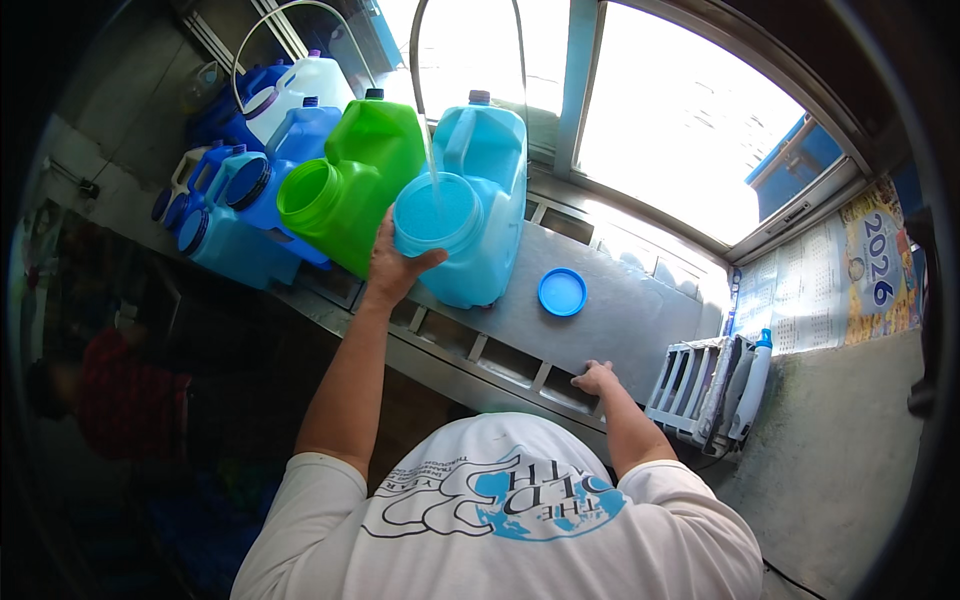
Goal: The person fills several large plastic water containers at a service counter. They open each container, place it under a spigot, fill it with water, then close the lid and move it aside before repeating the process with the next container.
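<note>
A light-blue plastic water jug (480, 225) stands on the steel counter, its wide round mouth uncovered and facing me. My left hand (395, 266) grips the left and front of its neck, thumb along the rim. From a hanging hose (417, 75), a stream of water (433, 161) falls into that mouth, and the surface inside looks bubbly. Right of the jug lies a blue round lid (562, 292). My right hand (598, 376) rests at the counter's front edge, holding nothing, with thumb and fingers apart. Touching the jug's left side is a green water jug (375, 180) with an uncovered mouth.
Several capped blue jugs (300, 150) and a white jug (315, 82) crowd the counter's left end. Slots run along the steel counter (622, 307). At right stand a slatted plastic rack (688, 386) and a wall calendar (817, 274). A person (131, 397) is in the dim left background.
</note>
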{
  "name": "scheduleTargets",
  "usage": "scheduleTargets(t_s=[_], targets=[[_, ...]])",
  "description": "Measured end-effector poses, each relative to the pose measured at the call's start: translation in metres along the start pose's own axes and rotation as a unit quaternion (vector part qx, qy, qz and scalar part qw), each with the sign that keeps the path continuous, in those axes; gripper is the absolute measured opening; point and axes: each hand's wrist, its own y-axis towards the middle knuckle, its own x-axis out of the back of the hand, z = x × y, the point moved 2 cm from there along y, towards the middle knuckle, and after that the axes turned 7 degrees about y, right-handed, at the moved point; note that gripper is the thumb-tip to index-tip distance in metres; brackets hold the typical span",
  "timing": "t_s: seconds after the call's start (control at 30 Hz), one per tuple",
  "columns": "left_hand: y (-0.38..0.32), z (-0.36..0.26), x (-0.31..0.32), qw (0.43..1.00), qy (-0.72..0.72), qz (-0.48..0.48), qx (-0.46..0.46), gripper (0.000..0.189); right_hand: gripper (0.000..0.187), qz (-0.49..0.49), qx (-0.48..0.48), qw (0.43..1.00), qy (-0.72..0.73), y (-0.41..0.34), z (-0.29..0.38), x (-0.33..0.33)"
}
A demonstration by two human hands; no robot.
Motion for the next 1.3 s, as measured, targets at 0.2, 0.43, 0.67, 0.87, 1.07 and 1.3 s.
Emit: scheduleTargets(t_s=[0.2,0.43,0.67,0.87,1.07,1.3], targets=[[-0.0012,-0.0074,-0.0021,0.999,-0.045,0.007,0.013,0.109,0.082,0.006,0.0,1.0,-0.003,0.0028,-0.0017,-0.0005],[-0.0009,-0.0043,-0.0025,1.0,-0.023,-0.002,0.008,0.107,0.082,0.008,0.001,1.0,0.0,0.002,-0.0013,0.0005],[-0.001,-0.0067,-0.0025,0.999,-0.035,0.005,0.021,0.109,0.084,0.016,-0.001,1.0,0.006,-0.0003,-0.0009,0.003],[-0.0009,-0.001,-0.0018,0.999,-0.031,0.005,0.023,0.112,0.087,0.012,0.004,1.0,0.005,0.0023,-0.0018,0.0024],[-0.0015,-0.0035,-0.0026,0.999,-0.008,0.005,0.037,0.115,0.087,0.008,0.004,1.0,0.005,-0.0001,-0.0014,0.003],[-0.0008,-0.0051,-0.002,0.999,-0.028,0.009,0.015,0.112,0.087,0.007,0.001,1.0,0.008,-0.0028,-0.0001,0.0047]])
